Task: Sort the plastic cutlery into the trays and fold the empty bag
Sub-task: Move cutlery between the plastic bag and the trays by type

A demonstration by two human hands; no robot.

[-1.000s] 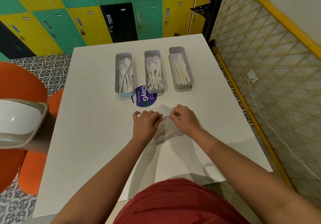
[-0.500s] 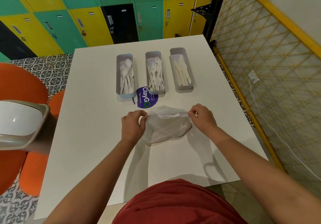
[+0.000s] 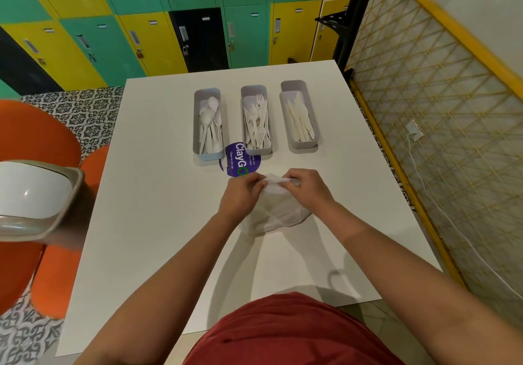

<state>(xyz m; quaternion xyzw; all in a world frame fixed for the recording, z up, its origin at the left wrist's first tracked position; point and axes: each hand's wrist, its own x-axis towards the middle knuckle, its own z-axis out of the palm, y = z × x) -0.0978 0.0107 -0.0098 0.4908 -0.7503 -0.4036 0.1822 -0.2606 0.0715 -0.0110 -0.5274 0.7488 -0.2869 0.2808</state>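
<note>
A thin clear plastic bag (image 3: pixel 278 213) lies crumpled on the white table (image 3: pixel 147 223) just in front of me. My left hand (image 3: pixel 240 197) and my right hand (image 3: pixel 307 190) are close together at the bag's far edge, both pinching its top. Beyond them stand three grey trays side by side: the left tray (image 3: pixel 198 127) holds white spoons, the middle tray (image 3: pixel 244 101) holds white forks, the right tray (image 3: pixel 317 138) holds white knives.
A round purple ClayGo sticker (image 3: pixel 236 161) sits on the table between the left and middle trays. A white bin with a beige rim (image 3: pixel 36 197) and orange seats (image 3: pixel 36 138) stand at the left. A yellow lattice fence (image 3: pixel 441 110) runs along the right side.
Half a second ago my hands held the bag stretched wide apart. They have now come together at its top edge, and the bag has bunched up beneath them.
</note>
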